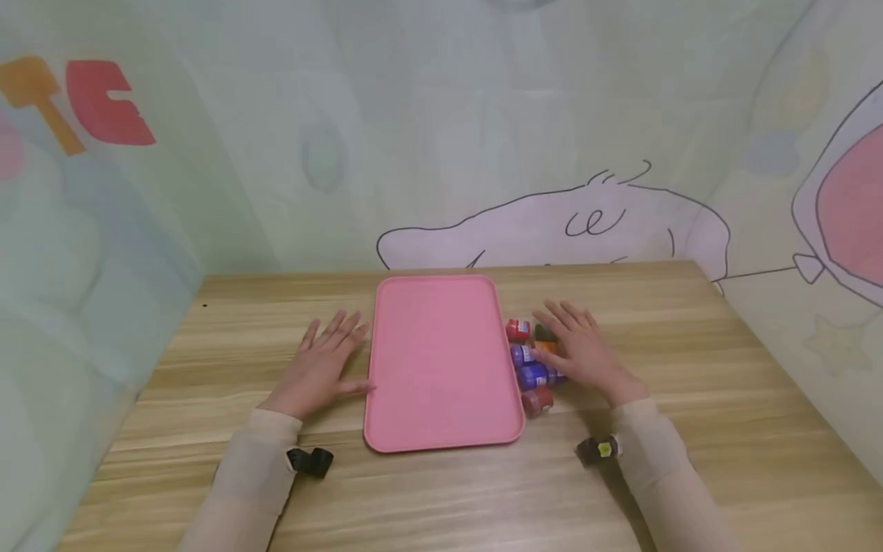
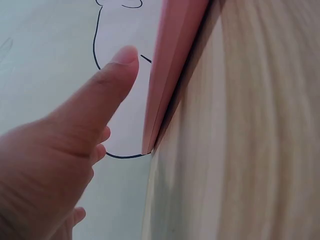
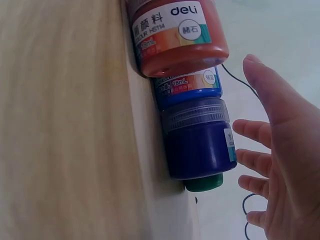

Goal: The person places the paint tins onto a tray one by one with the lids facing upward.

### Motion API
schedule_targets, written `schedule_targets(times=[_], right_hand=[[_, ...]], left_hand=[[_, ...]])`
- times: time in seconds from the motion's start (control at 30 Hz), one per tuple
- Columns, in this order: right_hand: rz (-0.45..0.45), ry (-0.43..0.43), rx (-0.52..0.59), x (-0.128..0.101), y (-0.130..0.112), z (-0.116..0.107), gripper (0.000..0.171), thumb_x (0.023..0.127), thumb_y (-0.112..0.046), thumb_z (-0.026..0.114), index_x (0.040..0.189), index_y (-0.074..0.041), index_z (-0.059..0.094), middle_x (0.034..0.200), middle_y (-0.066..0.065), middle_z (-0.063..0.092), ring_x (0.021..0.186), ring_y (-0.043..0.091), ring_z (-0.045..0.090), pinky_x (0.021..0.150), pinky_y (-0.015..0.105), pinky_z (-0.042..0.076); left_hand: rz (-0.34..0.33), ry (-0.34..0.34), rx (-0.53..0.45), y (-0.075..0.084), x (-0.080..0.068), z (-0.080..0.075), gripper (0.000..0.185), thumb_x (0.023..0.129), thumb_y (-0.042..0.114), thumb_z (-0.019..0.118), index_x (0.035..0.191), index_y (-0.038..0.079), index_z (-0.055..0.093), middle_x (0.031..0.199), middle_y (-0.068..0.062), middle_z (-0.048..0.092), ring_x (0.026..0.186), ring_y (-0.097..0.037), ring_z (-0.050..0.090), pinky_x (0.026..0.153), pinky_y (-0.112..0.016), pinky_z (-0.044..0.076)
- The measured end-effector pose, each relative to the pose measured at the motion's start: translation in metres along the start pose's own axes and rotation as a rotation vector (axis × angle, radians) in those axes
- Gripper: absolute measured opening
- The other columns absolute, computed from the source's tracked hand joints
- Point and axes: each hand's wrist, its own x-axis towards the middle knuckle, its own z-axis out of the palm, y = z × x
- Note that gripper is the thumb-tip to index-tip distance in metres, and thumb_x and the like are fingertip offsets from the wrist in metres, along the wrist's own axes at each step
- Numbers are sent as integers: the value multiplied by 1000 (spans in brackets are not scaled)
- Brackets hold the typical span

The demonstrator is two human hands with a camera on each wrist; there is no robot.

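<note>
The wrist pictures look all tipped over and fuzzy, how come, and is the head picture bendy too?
Head view: evenly lit, soft shadows, walls bow at the edges, tray sharp. Left wrist view: turned sideways, the left hand so close it blurs, table grain smeared. Right wrist view: also sideways, the paint bottles' labels readable, the right hand softer, wood washed pale.

pink tray [image 1: 441, 360], red, blue paint bottles [image 1: 533, 368]

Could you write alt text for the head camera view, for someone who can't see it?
A person's two open hands rest flat on a wooden table either side of a pink tray: left hand beside its left edge, right hand over small paint bottles lying along its right edge.
</note>
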Motion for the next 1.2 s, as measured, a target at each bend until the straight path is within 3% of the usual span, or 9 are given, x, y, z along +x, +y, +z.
schedule_targets(times=[0.2, 0.6, 0.9, 1.2], right_hand=[[-16, 37, 10, 0, -1, 2, 71, 88, -49, 63, 145, -12, 42, 154, 16, 35, 142, 41, 28, 118, 64, 17], [5, 92, 102, 2, 0, -3, 46, 92, -24, 63, 131, -1, 55, 138, 20, 53, 131, 38, 44, 114, 57, 32], [2, 153, 50, 6, 3, -5, 30, 89, -11, 67, 116, 1, 64, 121, 20, 64, 118, 37, 55, 106, 55, 42], [-17, 101, -41, 12, 8, -11, 28, 85, -12, 72, 111, -2, 67, 118, 18, 66, 115, 36, 57, 105, 54, 44]], left_hand=[[19, 14, -19, 1, 1, -1, 89, 76, 57, 71, 145, 8, 42, 155, -12, 36, 147, -36, 21, 122, -59, 8], [45, -12, -44, 1, 1, 1, 79, 76, 54, 73, 137, 8, 53, 144, -10, 51, 143, -35, 32, 120, -58, 14], [70, -13, -56, 0, -2, 5, 72, 77, 53, 72, 130, 7, 58, 137, -10, 58, 139, -35, 39, 119, -58, 19], [68, -10, -57, 2, -1, 4, 72, 76, 52, 72, 130, 7, 59, 136, -9, 59, 139, -34, 40, 118, -58, 22]])
